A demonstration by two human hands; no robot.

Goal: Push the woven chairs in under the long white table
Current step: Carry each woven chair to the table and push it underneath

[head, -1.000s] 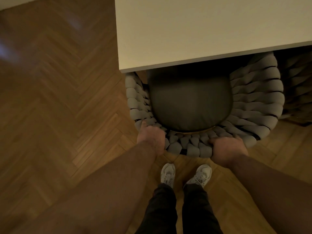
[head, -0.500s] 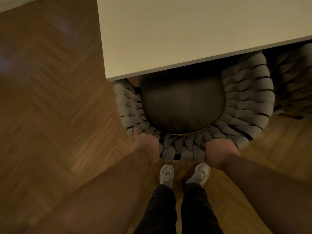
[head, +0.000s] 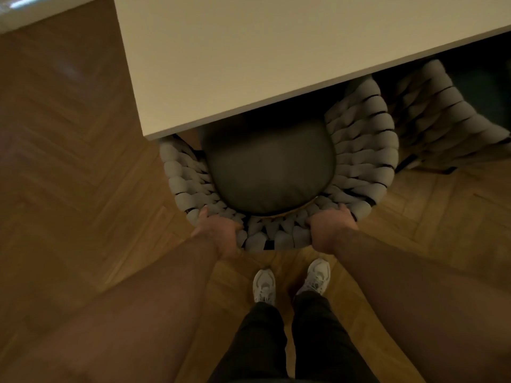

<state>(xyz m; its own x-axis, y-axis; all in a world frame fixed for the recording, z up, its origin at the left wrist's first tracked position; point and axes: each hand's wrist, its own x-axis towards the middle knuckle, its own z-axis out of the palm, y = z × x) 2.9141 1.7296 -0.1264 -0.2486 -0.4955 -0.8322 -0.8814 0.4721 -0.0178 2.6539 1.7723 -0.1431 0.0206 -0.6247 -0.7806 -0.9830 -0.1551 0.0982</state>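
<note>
Right now your left grip (head: 218, 230) and right grip (head: 330, 229), both bare hands, are curled round the back rim of the woven chair (head: 362, 150); each wraps the thick grey weave from the outside, with one digit hooked over the top edge towards the seat; the two sit apart on the curve, a short run of weave between them. The chair stands on the herringbone wood floor (head: 69, 161) at the near left corner of the long white worktop (head: 249, 51); the front of its dark round seat cushion (head: 269, 172) lies under the worktop's near edge, while the rest of the cushion and the whole curved back stand out on your side. The chair's left flank pokes out just past the worktop's corner.

To its right a second woven chair (head: 431, 117) sits partly under the same edge, just beside the first; whether the two touch you cannot tell, since the gap is in shadow. Your white shoes (head: 264, 286) are planted on the floor just behind the chair's back, below dark trousers (head: 260, 341); both forearms reach forward and are bare. The lighting is dim and warm.
</note>
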